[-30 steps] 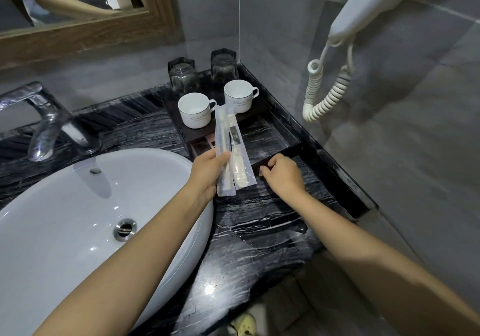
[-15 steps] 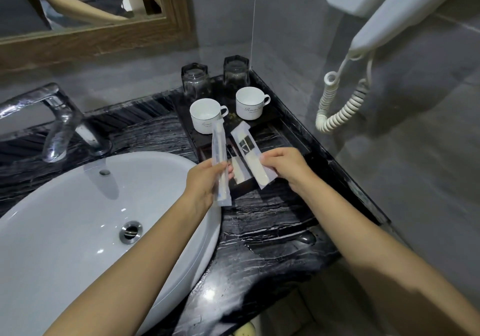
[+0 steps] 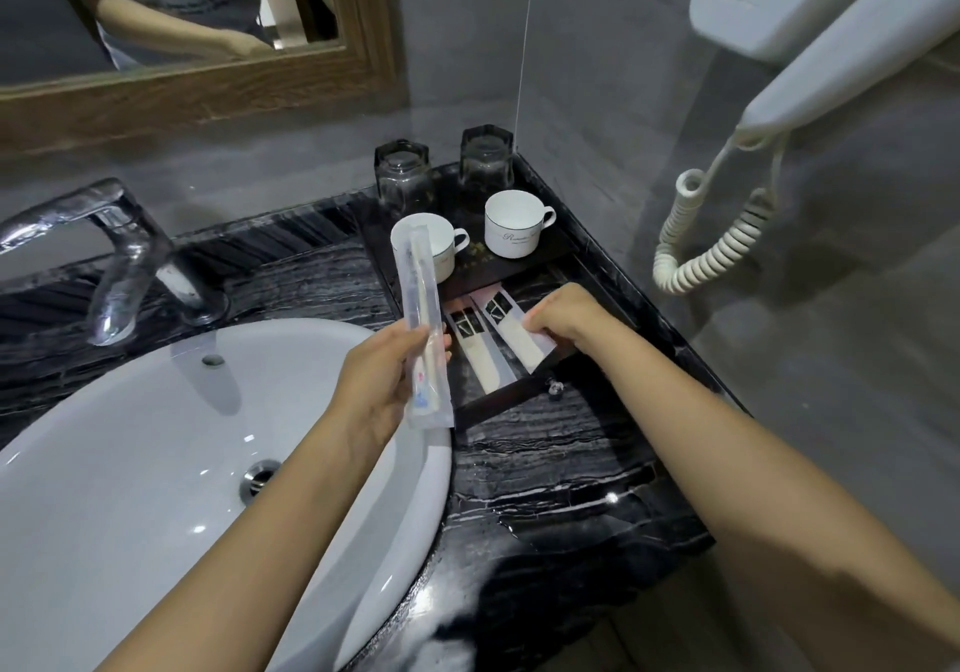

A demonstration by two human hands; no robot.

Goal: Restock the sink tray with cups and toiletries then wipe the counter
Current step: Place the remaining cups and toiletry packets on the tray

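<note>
Both bare forearms reach forward. The left hand is raised, fingers curled in a grip. The right hand is lowered, palm down, fingertips pressing.

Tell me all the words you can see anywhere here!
Right white cup: script starting with "R", the rest too blurred.
Left white cup: no writing visible.
Two packets in the tray: dark labels, unreadable.
Toothbrush pack in left hand: tiny print, unreadable.
</note>
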